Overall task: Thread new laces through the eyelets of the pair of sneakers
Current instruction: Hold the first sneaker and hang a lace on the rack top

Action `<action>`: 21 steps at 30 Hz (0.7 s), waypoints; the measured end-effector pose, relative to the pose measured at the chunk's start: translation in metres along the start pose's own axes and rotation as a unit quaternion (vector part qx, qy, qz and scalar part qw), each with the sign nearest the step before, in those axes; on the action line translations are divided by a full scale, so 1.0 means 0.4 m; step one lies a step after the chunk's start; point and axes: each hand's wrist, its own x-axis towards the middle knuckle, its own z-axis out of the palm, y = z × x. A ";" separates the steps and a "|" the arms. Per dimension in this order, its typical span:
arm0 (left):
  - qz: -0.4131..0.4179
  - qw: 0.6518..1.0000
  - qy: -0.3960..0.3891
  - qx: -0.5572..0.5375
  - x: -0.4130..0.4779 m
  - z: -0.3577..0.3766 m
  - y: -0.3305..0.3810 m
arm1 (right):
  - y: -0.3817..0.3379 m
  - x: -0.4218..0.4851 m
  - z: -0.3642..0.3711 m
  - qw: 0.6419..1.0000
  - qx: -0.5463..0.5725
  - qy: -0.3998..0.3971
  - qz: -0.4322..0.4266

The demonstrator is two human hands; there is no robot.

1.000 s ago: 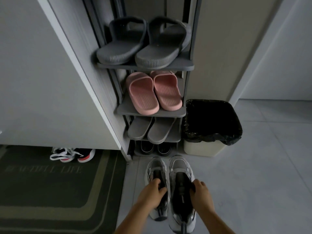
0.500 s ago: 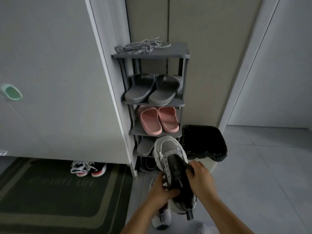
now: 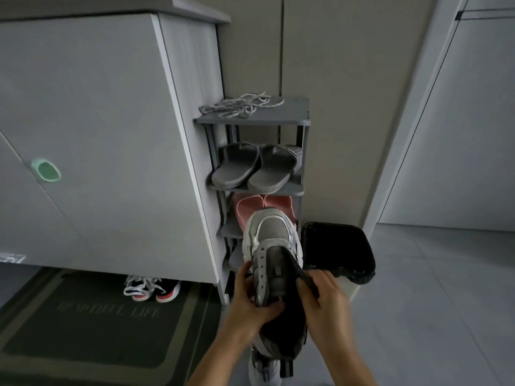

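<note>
Beneath the wrists the second sneaker (image 3: 260, 370) lies on the floor. The left hand (image 3: 252, 299) curls round the lifted grey sneaker (image 3: 274, 243) at its eyelet side; the right hand (image 3: 324, 298) pinches its dark collar. Just beyond the right hand gapes a lined bin (image 3: 365, 263), where a slipped grip could drop the shoe. The grey laces (image 3: 239, 105) lie well above both hands, on the top shelf of the shoe rack (image 3: 295, 112).

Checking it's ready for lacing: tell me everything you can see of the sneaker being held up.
The sneaker is grey mesh with silvery overlays and a chunky white sole; tongue and lining look dark. No lace shows in the visible eyelets. It is held off the floor, toe tilted up and away, in front of the shoe rack. The left hand grips its side by the eyelets; the right hand holds the dark collar edge.
</note>
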 end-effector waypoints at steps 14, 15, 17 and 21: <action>0.034 0.993 -0.045 0.108 -0.223 0.056 -0.040 | 0.013 -0.205 -0.156 0.997 0.003 -0.057 -0.057; 0.032 0.993 -0.048 0.107 -0.235 0.061 -0.047 | 0.018 -0.219 -0.161 0.997 0.013 -0.056 -0.057; 0.034 0.992 -0.055 0.107 -0.258 0.074 -0.052 | 0.021 -0.247 -0.173 0.997 0.028 -0.057 -0.053; 0.039 0.991 -0.046 0.116 -0.291 0.087 -0.060 | 0.018 -0.280 -0.189 0.997 0.030 -0.057 -0.047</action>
